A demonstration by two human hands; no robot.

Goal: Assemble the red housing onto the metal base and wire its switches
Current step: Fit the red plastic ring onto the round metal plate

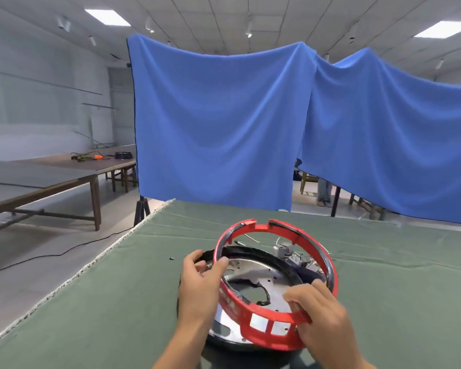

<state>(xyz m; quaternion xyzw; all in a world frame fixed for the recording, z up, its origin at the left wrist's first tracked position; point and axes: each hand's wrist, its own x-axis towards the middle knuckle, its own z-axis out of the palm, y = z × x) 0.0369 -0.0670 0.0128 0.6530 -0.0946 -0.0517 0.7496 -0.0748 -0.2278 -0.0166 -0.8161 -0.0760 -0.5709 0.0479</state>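
Metal base [261, 278] lay flat on the green-covered table [112, 302], a round shiny plate inside a black rim, with an irregular cut-out near its middle and a cluster of small switch parts and wires [293, 255] seated at its far right edge; red housing [277, 262], an open ring with rectangular windows in its near wall, sat tilted over the base, its near edge low on the plate and its far edge raised, so that its opening faced up and toward the person; left hand [201, 283] gripped the ring's left wall, thumb inside and fingers curled outside; right hand [322, 315] held the near right rim, fingers bent over its top edge; blue cloth [224, 123] hung behind the table; a long wooden bench [64, 171] stood well apart to the left.
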